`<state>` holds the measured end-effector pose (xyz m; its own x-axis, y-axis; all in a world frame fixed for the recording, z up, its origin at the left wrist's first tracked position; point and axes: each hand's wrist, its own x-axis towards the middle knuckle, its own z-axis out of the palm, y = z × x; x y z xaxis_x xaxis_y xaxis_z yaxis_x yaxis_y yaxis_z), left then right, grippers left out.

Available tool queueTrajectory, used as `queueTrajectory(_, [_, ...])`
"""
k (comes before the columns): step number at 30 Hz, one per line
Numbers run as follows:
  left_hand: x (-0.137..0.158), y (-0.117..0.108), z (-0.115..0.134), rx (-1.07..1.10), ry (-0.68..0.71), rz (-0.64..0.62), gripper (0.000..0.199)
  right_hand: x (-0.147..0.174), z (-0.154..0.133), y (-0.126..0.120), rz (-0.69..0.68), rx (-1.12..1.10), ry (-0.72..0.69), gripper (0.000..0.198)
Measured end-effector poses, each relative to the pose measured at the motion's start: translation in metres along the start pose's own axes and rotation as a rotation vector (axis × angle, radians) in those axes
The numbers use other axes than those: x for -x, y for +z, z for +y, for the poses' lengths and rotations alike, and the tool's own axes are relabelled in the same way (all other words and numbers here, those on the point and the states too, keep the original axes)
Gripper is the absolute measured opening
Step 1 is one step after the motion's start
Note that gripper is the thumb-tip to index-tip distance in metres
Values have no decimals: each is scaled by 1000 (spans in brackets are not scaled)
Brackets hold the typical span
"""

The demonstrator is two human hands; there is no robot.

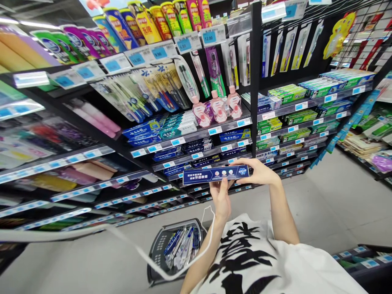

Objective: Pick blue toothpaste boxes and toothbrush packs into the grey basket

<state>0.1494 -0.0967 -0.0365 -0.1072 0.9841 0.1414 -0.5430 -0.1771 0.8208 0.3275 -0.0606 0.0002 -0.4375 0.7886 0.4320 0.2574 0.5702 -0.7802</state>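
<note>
**Before the shelves, a long box held by its ends**

Before the front edge of the dark shelves (196, 136), seen from my head camera, I hold a blue toothpaste box (216, 174) level in the air, just clear of the lower shelf lips. My left hand (221, 201) has its grip closed from below on the box's middle-left part, fingers curled up around the lower edge. My right hand (259, 171) pinches the right end, fingers wrapped over the top.

As I judge it, the box is long and light, so a loosened right pinch would let that end swing down and knock the price tags. A slip would drop it to the floor rather than into the basket (159, 249), which sits off to the left below my arm. The white cord (211, 232) trailing past my left wrist could snag.
</note>
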Motion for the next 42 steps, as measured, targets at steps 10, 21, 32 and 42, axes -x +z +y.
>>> queueTrajectory(10, [-1,-2,-8,-111,-18,13,51,1,7,4,131,-191,162,59])
queueTrajectory(21, [0,0,-5,-57,17,82,53,-5,7,8,200,-195,177,42])
queueTrajectory(32, [-1,-1,-3,-64,29,106,51,-1,3,6,91,-155,63,91])
queueTrajectory(42, [-2,-2,-4,-42,20,66,50,-3,0,5,154,-88,51,65])
